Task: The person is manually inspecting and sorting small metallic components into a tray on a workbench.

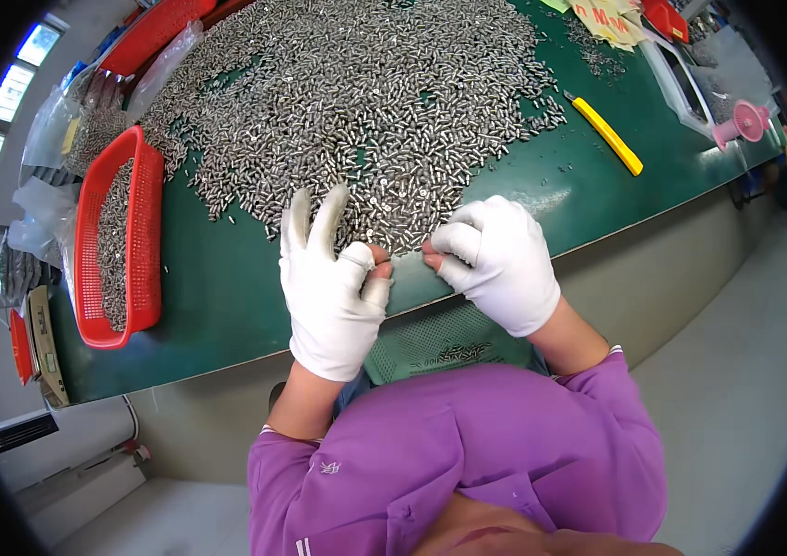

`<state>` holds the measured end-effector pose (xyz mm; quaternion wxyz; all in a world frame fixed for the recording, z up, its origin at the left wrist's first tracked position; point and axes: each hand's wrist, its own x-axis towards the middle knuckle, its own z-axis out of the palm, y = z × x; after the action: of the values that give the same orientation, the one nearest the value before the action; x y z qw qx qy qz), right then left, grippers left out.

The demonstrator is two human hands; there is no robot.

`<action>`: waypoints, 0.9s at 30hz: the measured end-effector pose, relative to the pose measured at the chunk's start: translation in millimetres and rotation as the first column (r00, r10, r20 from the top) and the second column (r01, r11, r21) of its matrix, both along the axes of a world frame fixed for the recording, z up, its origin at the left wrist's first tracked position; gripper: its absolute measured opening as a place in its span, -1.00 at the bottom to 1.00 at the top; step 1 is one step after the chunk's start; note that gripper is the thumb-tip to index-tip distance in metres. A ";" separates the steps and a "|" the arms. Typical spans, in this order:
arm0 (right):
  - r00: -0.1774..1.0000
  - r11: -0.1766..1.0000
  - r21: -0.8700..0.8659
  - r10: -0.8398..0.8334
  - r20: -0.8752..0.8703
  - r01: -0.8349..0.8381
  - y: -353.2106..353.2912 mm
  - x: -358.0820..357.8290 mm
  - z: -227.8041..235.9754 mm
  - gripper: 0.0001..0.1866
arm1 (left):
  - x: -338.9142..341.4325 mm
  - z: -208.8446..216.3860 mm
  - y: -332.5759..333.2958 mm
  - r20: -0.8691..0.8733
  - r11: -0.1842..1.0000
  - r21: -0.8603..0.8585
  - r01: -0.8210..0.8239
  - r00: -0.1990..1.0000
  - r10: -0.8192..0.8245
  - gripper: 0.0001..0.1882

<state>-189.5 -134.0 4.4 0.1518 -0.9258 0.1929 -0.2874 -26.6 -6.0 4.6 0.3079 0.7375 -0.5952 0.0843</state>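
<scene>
A broad heap of small silver cylindrical metal parts [365,102] covers the middle of the green table [236,306]. My left hand [330,296], in a white glove with thumb and index fingertips bare, is at the heap's near edge. Its thumb and index finger pinch together while the other fingers stretch toward the heap. Opposite it, my right hand [504,264], gloved the same way, has its thumb and index tips close together and the other fingers curled. Whatever either pinch holds is too small to make out. Below the table edge, a green mesh basket [402,347] contains some metal parts.
At the left stands a red plastic basket [148,278] of small metal parts, beside a scale [46,347]. A yellow utility knife [608,137] lies right of the heap. Farther right are a white-framed tray [676,83] and a pink spool [743,123]. Another red container [152,37] sits far left.
</scene>
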 end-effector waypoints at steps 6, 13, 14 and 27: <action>0.999 0.997 0.071 0.028 0.037 -0.031 0.7 -4.7 -4.7 -0.92 | -0.2 2.2 2.3 -0.036 0.996 0.045 0.072 0.997 -0.071 -0.81; 0.998 0.997 0.069 -0.037 0.043 0.034 4.5 -3.3 -2.5 -0.91 | -0.3 0.7 4.8 -0.063 0.993 0.063 0.102 0.993 -0.098 -0.80; 0.998 0.997 0.069 -0.039 0.042 0.036 4.7 -4.1 -2.5 -0.91 | -0.8 0.2 4.6 -0.067 0.994 0.062 0.089 0.994 -0.085 -0.80; 0.997 0.989 0.137 -0.037 -0.067 0.046 14.0 -3.2 1.6 -0.84 | -7.5 1.1 1.6 -0.075 0.998 0.047 0.040 0.997 -0.036 -0.79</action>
<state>-192.6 -120.0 6.0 0.2033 -0.9176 0.2366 -0.2464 -34.1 -4.4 5.7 0.3133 0.7360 -0.5990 0.0363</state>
